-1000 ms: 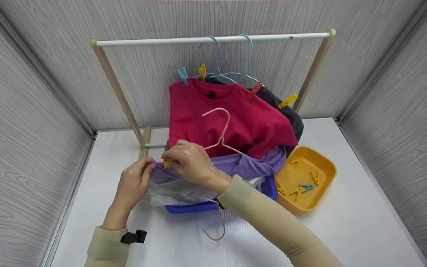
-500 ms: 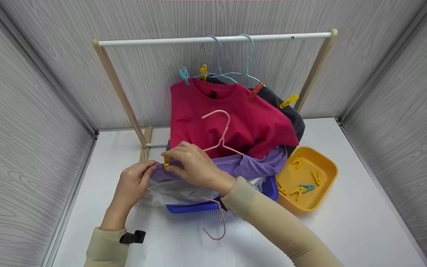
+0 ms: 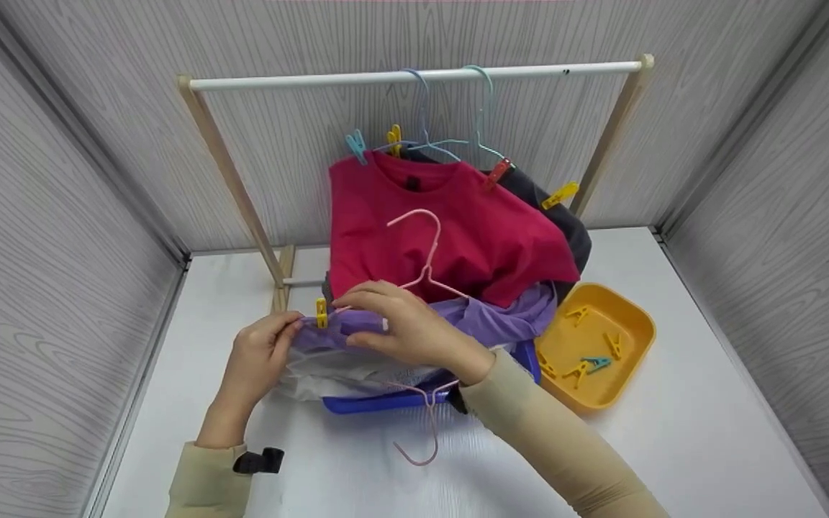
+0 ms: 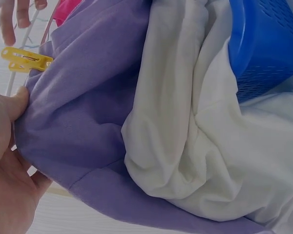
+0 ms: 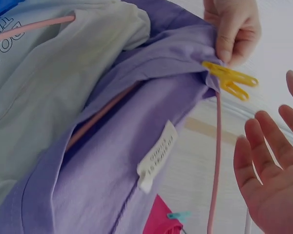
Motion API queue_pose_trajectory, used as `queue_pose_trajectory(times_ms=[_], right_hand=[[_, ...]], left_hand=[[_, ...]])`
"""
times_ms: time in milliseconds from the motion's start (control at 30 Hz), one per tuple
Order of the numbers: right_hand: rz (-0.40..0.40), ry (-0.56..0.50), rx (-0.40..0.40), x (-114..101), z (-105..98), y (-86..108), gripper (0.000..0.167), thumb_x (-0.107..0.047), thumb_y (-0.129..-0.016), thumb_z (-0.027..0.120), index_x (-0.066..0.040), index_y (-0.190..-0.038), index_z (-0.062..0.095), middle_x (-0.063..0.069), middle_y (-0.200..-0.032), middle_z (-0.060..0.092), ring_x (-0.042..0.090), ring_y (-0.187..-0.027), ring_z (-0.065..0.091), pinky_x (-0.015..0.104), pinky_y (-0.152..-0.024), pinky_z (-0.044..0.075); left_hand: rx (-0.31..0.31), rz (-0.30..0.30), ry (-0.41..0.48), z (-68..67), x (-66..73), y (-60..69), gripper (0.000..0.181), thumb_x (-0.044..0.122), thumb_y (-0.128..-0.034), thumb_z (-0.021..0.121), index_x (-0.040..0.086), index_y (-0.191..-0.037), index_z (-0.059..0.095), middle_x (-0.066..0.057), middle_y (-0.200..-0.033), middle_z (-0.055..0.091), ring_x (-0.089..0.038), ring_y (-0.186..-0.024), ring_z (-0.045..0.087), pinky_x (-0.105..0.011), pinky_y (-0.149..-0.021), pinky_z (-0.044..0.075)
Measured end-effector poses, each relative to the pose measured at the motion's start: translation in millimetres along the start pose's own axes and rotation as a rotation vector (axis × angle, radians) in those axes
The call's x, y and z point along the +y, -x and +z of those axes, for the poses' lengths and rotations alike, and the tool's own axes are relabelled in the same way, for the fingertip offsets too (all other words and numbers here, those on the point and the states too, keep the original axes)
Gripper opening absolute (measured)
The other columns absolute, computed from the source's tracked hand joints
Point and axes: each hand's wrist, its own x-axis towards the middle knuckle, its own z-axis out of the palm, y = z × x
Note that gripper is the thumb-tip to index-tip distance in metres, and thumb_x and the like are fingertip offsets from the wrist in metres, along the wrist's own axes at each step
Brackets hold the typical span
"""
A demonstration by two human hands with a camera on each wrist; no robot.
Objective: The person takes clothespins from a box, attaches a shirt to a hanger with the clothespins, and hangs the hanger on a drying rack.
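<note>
My left hand (image 3: 260,356) pinches the left shoulder of a purple shirt (image 4: 88,112). Just right of those fingertips, a yellow clothespin (image 5: 229,80) is clipped on the shirt's edge, over the arm of a pink hanger (image 3: 429,262). Fingers spread, my right hand (image 3: 411,327) is above the shirt, apart from the clothespin; it holds nothing. A white label (image 5: 157,155) shows inside the neckline. Under the purple shirt lies a white garment (image 4: 171,107) in a blue basket (image 3: 371,404), with a second pink hanger (image 3: 432,424) sticking out toward me.
Behind, a rack with a white rail (image 3: 314,80) carries a red shirt (image 3: 450,223) and a dark shirt (image 3: 576,230) on hangers, held by clothespins. At right stands a yellow tray (image 3: 641,338) with several clothespins in it.
My right hand has let go of the yellow clothespin and moved a little to the right, its fingers opening. The clothespin stays clipped on the purple shirt. My left hand has barely moved.
</note>
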Motion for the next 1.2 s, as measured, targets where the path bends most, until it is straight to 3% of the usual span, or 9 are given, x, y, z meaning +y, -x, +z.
queue_pose_trajectory(times_ms=[200, 433, 533, 733, 900, 1200], right_hand=[[-0.019, -0.135, -0.008, 5.0, -21.0, 23.5, 0.042, -0.015, -0.090, 0.074, -0.001, -0.128, 0.061, 0.013, -0.122, 0.063, 0.029, -0.102, 0.060, 0.041, -0.086, 0.052], [0.078, -0.155, 0.074, 12.9, -52.6, 61.4, 0.039, -0.014, -0.089, 0.075, -0.009, -0.125, 0.064, 0.003, -0.115, 0.065, 0.026, -0.096, 0.060, 0.042, -0.080, 0.052], [0.110, -0.178, 0.166, 17.0, -68.4, 77.6, 0.034, -0.004, -0.088, 0.073, -0.006, -0.121, 0.066, 0.005, -0.111, 0.067, 0.027, -0.092, 0.062, 0.040, -0.079, 0.054], [0.200, -0.182, 0.412, 14.5, -102.3, 103.1, 0.026, 0.015, -0.084, 0.067, 0.012, -0.110, 0.064, 0.026, -0.099, 0.066, 0.022, -0.087, 0.066, 0.027, -0.079, 0.054], [0.276, -0.169, 0.551, 13.7, -125.7, 121.4, 0.023, 0.014, -0.087, 0.064, 0.016, -0.110, 0.061, 0.032, -0.097, 0.064, 0.016, -0.085, 0.066, 0.022, -0.077, 0.053], [0.390, -0.086, 0.785, 47.1, -139.8, 152.2, 0.023, 0.007, -0.091, 0.064, 0.015, -0.112, 0.062, 0.025, -0.094, 0.065, 0.015, -0.078, 0.063, 0.019, -0.068, 0.051]], left_hand=[[-0.002, -0.010, 0.006, 0.5, -0.2, 0.6, 0.008, -0.001, -0.0920, 0.066, -0.003, -0.098, 0.071, -0.011, -0.095, 0.072, -0.024, -0.090, 0.069, -0.037, -0.077, 0.055], [0.008, -0.008, 0.016, 1.1, -0.2, 2.5, 0.008, -0.003, -0.0913, 0.066, -0.004, -0.097, 0.071, -0.011, -0.095, 0.072, -0.025, -0.089, 0.070, -0.035, -0.076, 0.055], [0.010, -0.006, 0.011, 1.4, -0.5, 3.1, 0.008, -0.003, -0.0912, 0.066, -0.004, -0.097, 0.071, -0.011, -0.094, 0.071, -0.025, -0.088, 0.070, -0.034, -0.075, 0.054], [0.009, -0.006, 0.003, 1.4, -0.2, 3.7, 0.007, -0.002, -0.0911, 0.066, -0.004, -0.097, 0.070, -0.011, -0.093, 0.071, -0.024, -0.087, 0.069, -0.036, -0.074, 0.055], [0.012, -0.001, -0.002, 1.2, 0.2, 3.7, 0.007, -0.003, -0.0906, 0.067, -0.004, -0.096, 0.070, -0.012, -0.093, 0.071, -0.025, -0.087, 0.069, -0.037, -0.074, 0.055], [0.005, -0.017, 0.004, 1.1, 0.9, 2.8, 0.008, -0.003, -0.0921, 0.065, -0.004, -0.097, 0.070, -0.011, -0.094, 0.071, -0.025, -0.088, 0.069, -0.037, -0.077, 0.055]])
